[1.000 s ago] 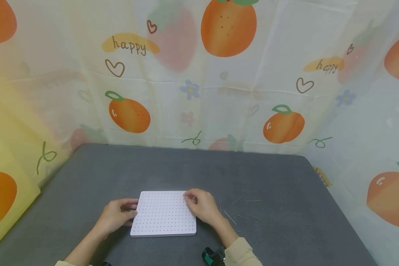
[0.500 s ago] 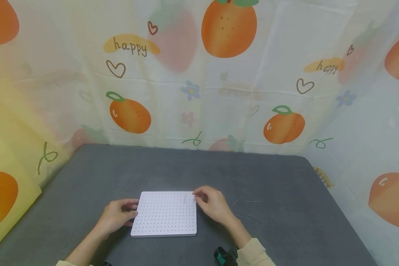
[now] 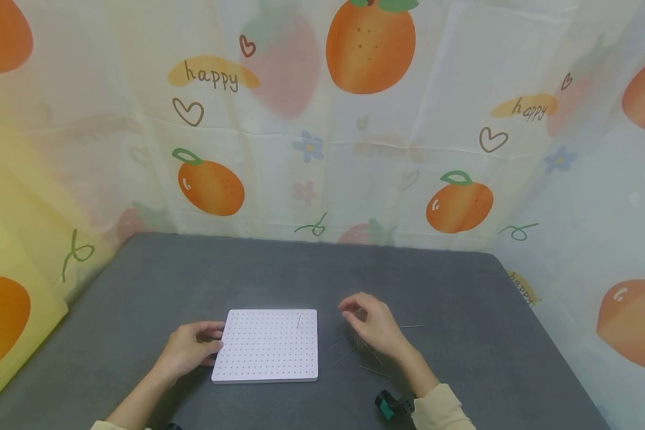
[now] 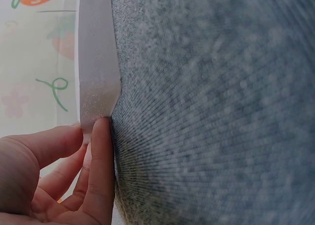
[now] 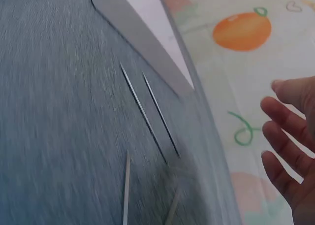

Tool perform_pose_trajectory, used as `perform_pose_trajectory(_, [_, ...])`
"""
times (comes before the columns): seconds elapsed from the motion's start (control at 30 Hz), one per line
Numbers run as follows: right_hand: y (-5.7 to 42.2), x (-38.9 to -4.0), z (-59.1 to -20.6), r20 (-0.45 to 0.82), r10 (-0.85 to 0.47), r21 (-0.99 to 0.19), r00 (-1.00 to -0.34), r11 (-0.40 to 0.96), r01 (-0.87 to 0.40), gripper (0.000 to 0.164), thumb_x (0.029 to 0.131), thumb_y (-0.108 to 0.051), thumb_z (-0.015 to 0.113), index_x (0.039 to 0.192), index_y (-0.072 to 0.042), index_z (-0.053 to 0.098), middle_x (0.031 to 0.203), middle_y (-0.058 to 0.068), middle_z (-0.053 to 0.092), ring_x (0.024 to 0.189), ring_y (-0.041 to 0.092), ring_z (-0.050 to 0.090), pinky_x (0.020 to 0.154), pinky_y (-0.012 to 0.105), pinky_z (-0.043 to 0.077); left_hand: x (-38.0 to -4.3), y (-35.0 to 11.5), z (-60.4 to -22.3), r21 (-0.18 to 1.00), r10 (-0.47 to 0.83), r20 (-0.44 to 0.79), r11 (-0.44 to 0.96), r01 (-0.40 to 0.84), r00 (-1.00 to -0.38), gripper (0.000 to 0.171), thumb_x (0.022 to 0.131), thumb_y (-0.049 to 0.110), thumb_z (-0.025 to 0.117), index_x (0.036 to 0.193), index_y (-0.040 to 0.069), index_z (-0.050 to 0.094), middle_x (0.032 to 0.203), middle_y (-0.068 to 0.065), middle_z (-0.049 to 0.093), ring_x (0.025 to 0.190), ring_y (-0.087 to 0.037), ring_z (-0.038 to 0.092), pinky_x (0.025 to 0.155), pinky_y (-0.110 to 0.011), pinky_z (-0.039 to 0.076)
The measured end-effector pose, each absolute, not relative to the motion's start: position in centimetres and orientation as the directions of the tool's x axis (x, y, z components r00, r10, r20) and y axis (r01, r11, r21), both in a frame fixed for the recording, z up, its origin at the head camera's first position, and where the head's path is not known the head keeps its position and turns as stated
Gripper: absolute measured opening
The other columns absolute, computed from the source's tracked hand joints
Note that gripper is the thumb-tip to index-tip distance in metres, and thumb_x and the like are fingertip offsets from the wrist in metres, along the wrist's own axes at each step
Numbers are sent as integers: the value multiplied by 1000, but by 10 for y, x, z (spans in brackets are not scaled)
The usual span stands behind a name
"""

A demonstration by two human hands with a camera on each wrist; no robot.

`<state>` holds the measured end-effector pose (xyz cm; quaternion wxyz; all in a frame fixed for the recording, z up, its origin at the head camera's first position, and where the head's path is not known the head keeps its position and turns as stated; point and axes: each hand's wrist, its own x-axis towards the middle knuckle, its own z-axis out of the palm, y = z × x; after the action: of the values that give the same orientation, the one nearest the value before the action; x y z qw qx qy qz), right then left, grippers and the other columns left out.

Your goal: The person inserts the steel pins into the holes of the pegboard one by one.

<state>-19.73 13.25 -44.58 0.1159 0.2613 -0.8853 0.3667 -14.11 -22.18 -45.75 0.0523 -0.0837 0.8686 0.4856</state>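
A white pegboard (image 3: 263,347) with rows of small holes lies on the dark table. My left hand (image 3: 187,348) holds its left edge; in the left wrist view, thumb and fingers pinch the board's end (image 4: 98,99). One thin metal pin (image 3: 299,321) stands in the board near its far right corner. To the right of the board, my right hand (image 3: 373,323) hovers over several loose pins (image 3: 375,371), its fingers loosely bent. The right wrist view shows nothing between those fingers, with pins (image 5: 143,112) lying beside the board's edge (image 5: 152,43).
One pin (image 3: 411,326) lies farther right than the others. The grey table (image 3: 489,346) reaches back to a fruit-patterned curtain (image 3: 269,167). A black and green strap (image 3: 389,405) is at my right wrist.
My right hand has drawn back from the far right part of the board and moved right, over the loose pins. The pin it held now stands in the board. The left hand stays put.
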Motion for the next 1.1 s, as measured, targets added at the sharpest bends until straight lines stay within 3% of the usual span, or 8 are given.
perform_pose_trajectory(0.5, [194,-192,-449,357,-324,-614,-876,625,-482,15,83,-11,66,98,-14,65,93,-13,61,86,5,57,73,36,54,-139,-222,-456,838,-85,-173,510,-192,-981,41,78,-2,64,118,-4,57,100,-14,62,77,-18,62,56,-30,58])
perform_pose_trajectory(1.1, [245,-194,-470,300,-221,-584,-928,727,-361,18,84,-16,67,101,-19,63,98,-9,63,91,12,61,74,30,54,-139,-222,-456,840,-90,-175,506,-197,-980,41,77,-3,64,118,-4,58,100,-15,62,75,-18,62,56,-31,58])
